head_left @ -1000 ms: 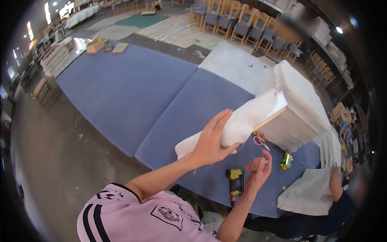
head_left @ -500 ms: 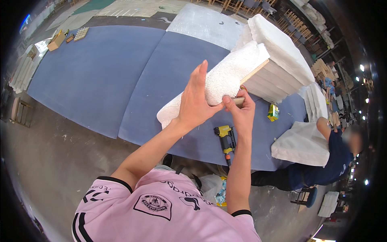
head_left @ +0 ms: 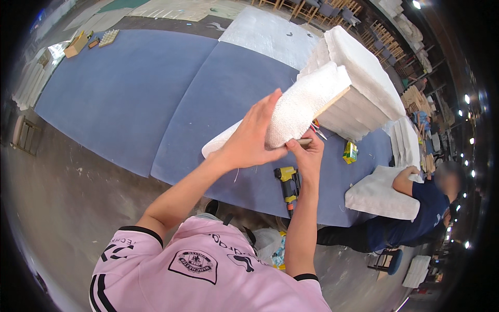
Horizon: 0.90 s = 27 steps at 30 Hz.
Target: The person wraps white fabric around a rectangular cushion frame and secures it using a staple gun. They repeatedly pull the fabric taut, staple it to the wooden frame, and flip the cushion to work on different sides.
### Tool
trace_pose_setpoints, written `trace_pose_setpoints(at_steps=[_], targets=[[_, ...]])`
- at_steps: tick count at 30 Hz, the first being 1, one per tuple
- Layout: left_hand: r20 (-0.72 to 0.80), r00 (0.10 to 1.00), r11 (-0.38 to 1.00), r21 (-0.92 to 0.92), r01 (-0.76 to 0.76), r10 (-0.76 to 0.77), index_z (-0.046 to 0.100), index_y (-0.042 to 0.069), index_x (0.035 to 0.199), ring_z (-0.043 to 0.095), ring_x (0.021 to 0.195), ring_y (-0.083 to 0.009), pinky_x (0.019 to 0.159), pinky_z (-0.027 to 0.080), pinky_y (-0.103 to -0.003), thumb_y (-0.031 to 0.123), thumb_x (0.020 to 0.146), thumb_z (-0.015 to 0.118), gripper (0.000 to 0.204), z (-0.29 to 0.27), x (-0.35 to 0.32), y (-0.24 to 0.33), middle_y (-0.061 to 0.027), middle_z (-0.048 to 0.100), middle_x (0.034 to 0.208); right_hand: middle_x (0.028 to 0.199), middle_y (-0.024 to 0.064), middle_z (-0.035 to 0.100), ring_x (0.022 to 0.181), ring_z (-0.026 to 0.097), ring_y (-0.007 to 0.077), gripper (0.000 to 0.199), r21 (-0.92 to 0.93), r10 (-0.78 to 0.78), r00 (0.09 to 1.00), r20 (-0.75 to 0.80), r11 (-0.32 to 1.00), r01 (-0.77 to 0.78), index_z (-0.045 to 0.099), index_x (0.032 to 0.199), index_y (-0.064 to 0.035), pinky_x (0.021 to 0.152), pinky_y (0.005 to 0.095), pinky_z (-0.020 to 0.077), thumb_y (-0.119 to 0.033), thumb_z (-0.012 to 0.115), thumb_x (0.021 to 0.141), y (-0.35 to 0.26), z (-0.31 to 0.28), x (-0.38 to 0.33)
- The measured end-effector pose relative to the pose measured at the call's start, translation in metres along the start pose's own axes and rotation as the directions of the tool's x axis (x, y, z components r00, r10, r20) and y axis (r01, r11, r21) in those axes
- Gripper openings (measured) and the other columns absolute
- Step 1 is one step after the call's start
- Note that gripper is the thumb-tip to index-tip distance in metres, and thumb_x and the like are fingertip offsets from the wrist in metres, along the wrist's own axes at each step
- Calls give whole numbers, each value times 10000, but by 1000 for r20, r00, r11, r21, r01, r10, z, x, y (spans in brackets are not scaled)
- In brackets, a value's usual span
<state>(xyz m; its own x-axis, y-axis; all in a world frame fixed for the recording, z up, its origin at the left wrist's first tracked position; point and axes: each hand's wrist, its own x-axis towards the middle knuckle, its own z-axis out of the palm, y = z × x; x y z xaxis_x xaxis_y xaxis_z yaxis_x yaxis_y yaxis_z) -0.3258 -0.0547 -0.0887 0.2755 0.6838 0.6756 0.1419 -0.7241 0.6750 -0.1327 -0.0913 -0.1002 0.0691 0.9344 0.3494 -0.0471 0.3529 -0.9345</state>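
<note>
White padded panel (head_left: 306, 106): quilted white fabric with a pale wood edge, above the blue-grey mat (head_left: 135, 88). Stapler (head_left: 287, 182) on the mat: yellow and black. Person's shirt (head_left: 208, 270): pink with black trim; co-worker's shirt (head_left: 423, 208): navy.

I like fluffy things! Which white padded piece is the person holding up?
The white padded piece under the left hand; the right hand pinches its edge. The others sit stacked behind.

One yellow staple gun (head_left: 287, 182), one small green box (head_left: 350, 152), two blue mats (head_left: 130, 88) (laid edge to edge).
</note>
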Motion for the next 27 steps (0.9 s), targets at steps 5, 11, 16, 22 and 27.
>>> trace_pose_setpoints(at_steps=[5,11,16,22,27], targets=[[163,973,982,-69,174,-161,69,95,1673,431,1469,-381,1196,353,-451,234,724,914,1279,-14,11,8,-220,418,1599,829,41,701,732,649,93,200,-53,-9,997,83,998,13,629,958,-12,676,260,536,-109,800,928,8,-15,-2],[-23,994,995,-18,103,-103,123,82,1658,579,1331,-403,1106,471,-458,227,710,905,1237,-9,9,4,-215,543,1500,945,50,704,842,654,119,196,-487,149,985,91,869,-86,556,1137,-12,719,275,534,-114,675,1019,-56,-21,-2],[-152,986,996,72,-60,70,118,71,1651,652,1219,-408,1028,535,-457,221,685,916,1261,16,7,-6,-206,587,1449,1039,76,697,875,658,146,171,-495,-39,997,63,866,66,569,1170,2,783,290,529,-37,632,1016,-114,-38,-12],[-99,995,1000,20,-1,3,59,71,1652,658,1206,-423,963,578,-444,226,675,925,1314,14,3,4,-211,587,1446,961,70,746,844,695,151,219,-690,-241,885,399,557,463,733,1156,-42,790,288,545,-45,738,937,-141,3,24],[-113,993,1000,10,-10,11,-3,74,1651,608,1283,-432,979,577,-456,206,658,925,1366,12,3,0,-231,490,1534,888,103,754,820,750,199,295,-597,-25,960,280,778,195,734,1179,-47,800,314,597,-24,775,888,-131,17,24]])
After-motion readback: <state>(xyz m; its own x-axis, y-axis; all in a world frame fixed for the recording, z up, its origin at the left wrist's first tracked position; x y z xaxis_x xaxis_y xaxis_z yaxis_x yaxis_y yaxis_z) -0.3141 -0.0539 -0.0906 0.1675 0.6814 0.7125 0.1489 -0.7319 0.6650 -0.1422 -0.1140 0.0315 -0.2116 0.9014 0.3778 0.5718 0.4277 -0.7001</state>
